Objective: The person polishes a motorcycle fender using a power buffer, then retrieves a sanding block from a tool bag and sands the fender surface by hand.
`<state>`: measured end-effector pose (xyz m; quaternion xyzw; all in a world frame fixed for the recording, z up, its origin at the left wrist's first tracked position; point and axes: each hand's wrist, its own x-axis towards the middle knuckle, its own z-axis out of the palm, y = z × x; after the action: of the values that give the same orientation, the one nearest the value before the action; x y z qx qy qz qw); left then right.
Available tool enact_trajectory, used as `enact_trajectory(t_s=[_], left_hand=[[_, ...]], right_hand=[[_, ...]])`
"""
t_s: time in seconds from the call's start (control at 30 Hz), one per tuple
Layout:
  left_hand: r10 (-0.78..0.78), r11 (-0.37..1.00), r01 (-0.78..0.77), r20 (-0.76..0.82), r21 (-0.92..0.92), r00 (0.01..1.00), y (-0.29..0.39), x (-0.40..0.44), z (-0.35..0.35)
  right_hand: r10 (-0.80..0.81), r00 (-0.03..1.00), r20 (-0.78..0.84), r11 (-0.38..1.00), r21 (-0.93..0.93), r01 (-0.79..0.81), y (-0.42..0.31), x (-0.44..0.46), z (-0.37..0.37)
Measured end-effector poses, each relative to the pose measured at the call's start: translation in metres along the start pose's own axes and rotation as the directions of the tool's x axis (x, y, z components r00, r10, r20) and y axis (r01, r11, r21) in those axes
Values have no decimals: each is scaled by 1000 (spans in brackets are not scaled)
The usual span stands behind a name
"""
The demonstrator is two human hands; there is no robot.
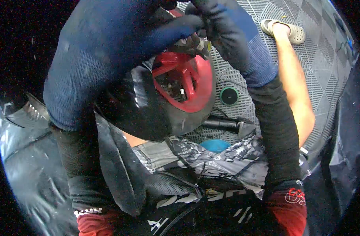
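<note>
Red-rimmed wheel [202,88] before the lap [241,155], top hidden behind gloved left hand [136,29] and right hand [225,29]. Cannot tell either grip's closure or contents, with fingers [192,24] seemingly overlapping. Beyond, green-edged disc [229,96] on grey floor [321,51].

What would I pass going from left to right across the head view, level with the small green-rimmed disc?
Left glove's blue cuff, red-spoked wheel, green-rimmed disc, right arm's black sleeve, bare leg, dark sheeting near the edge.

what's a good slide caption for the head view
Gloved left hand and right hand close together by a red-spoked wheel, grey floor below
</note>
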<state>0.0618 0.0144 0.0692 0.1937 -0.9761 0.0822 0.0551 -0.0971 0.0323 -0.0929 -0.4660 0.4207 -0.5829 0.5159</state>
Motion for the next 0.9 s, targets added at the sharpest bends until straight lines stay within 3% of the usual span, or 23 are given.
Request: enact_trajectory(t_s=[0.03, 0.07, 0.1, 0.13, 0.17, 0.27, 0.33, 0.37, 0.47, 0.53, 0.57, 0.73, 0.77, 0.83, 0.9], left_hand=[[-104, 983, 114, 75, -146, 992, 13, 9, -6], [-142, 985, 149, 84, -88, 986, 20, 18, -2], [-180, 983, 183, 93, -30, 979, 26, 27, 2], [-217, 976, 215, 101, 29, 971, 33, 36, 6], [-312, 887, 362, 206, -286, 928, 27, 41, 8], [-367, 585, 533, 387, -611, 846, 24, 53, 16], [-315, 638, 489, 378, -594, 871, 14, 52, 20], [-295, 657, 473, 377, -587, 878, 7, 50, 23], [-277, 483, 535, 458, -693, 844, -5, 49, 25], [-434, 683, 589, 409, -431, 803, -3, 45, 16], [-433, 685, 589, 411, -428, 802, -1, 41, 15], [-493, 789, 539, 219, -297, 842, 3, 11, 27], [-495, 787, 543, 225, -293, 839, 2, 10, 27], [-299, 940, 325, 211, -105, 931, -3, 7, 24], [-80, 995, 62, 241, 83, 967, -7, 6, 23]], right_hand=[[-40, 996, 77, 969, 246, 20, 8, 5, -2], [-102, 985, 142, 879, 477, 22, 16, 6, -4], [42, 994, 98, 776, 623, -94, -14, -10, 3], [36, 996, 79, 764, 641, -78, -16, -9, 1], [10, 997, 76, 795, 604, -54, -15, -7, -2], [55, 998, 17, 793, 607, -54, -24, -10, -7], [-105, 991, 82, 854, 518, 48, -14, -5, -15], [-108, 992, 71, 848, 527, 55, -8, -3, -17], [-269, 944, 193, 868, 473, 151, -2, -2, -16], [-170, 973, 159, 947, 299, 116, -4, -5, -19], [-307, 918, 250, 938, 240, 248, 15, -5, -24], [-244, 931, 272, 954, 237, 181, 43, 0, -13], [-240, 942, 234, 966, 158, 206, 57, 6, -12], [-242, 951, 192, 970, 82, 231, 64, 7, -10], [-133, 956, 261, 987, 123, 104, 69, 3, -10]])
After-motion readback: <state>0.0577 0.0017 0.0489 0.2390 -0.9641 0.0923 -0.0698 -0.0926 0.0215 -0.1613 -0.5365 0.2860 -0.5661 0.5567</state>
